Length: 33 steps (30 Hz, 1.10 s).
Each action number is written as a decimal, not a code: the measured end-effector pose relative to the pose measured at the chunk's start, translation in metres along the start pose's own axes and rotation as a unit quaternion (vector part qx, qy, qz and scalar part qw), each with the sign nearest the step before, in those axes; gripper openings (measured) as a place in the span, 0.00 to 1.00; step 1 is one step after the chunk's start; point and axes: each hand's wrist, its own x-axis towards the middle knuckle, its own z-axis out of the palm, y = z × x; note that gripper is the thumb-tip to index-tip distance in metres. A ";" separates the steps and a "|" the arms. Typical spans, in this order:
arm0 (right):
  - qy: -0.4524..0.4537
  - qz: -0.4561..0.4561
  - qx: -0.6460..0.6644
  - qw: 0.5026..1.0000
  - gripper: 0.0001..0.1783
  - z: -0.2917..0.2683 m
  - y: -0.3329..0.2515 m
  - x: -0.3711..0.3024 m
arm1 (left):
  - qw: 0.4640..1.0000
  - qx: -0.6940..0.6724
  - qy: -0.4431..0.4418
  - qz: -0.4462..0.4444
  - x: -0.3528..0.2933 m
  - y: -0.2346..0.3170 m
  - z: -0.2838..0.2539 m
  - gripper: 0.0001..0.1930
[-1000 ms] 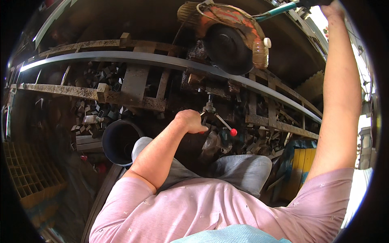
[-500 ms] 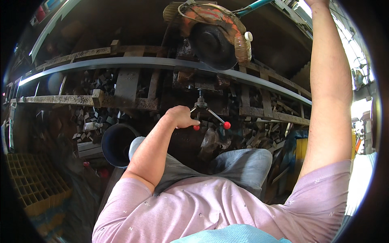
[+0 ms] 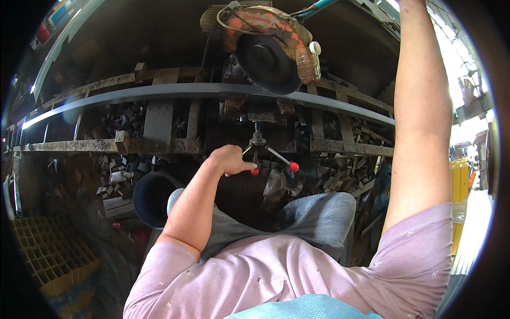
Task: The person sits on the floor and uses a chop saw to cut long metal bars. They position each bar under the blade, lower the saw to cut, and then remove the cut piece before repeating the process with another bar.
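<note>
My left hand (image 3: 229,159) is closed round one spoke of a vise handle (image 3: 258,142) with red ball knobs, its thumb against one knob (image 3: 254,171). Another spoke, ending in a red knob (image 3: 294,167), points toward the lower right. Beyond the handle, a long pale metal bar (image 3: 175,90) lies crosswise through the cutting machine. Above it sits a large round dark guard (image 3: 268,63) under an orange, worn saw head (image 3: 271,24). My right arm (image 3: 422,106) stretches up to the top edge, where the hand is cut off from view.
Wooden rails (image 3: 85,145) run either side of the machine, with heaps of small metal offcuts (image 3: 350,173) around them. A dark bucket (image 3: 154,194) stands by my left knee. A yellow gridded crate (image 3: 56,255) is at lower left. A plastic bottle (image 3: 308,65) hangs on the saw head.
The view has shifted slightly, so the saw and bar appear a little further left and lower. My left hand stays on the handle; my right arm remains raised.
</note>
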 end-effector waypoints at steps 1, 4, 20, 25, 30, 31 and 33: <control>0.000 0.000 0.000 1.000 0.18 0.000 -0.001 -0.001 | 1.000 0.005 -0.005 -0.008 -0.001 0.002 -0.002 0.39; 0.002 0.000 0.000 1.000 0.18 -0.001 -0.002 -0.006 | 1.000 0.014 -0.012 -0.022 -0.002 0.005 -0.004 0.38; 0.001 -0.005 0.007 1.000 0.21 0.001 -0.008 -0.033 | 1.000 0.019 -0.005 -0.012 -0.002 0.002 -0.002 0.39; 0.008 -0.005 0.015 1.000 0.21 -0.001 -0.008 -0.034 | 1.000 0.015 0.013 -0.012 -0.003 0.002 0.000 0.39; 0.014 0.003 0.014 1.000 0.20 -0.011 -0.010 -0.033 | 1.000 0.004 0.022 -0.006 -0.006 0.005 -0.003 0.39; 0.016 0.007 0.017 1.000 0.20 -0.015 -0.009 -0.035 | 1.000 0.005 0.022 -0.007 -0.006 0.005 -0.002 0.39; 0.017 0.006 0.018 1.000 0.20 -0.020 -0.008 -0.033 | 1.000 0.005 0.021 -0.010 -0.005 0.003 -0.001 0.39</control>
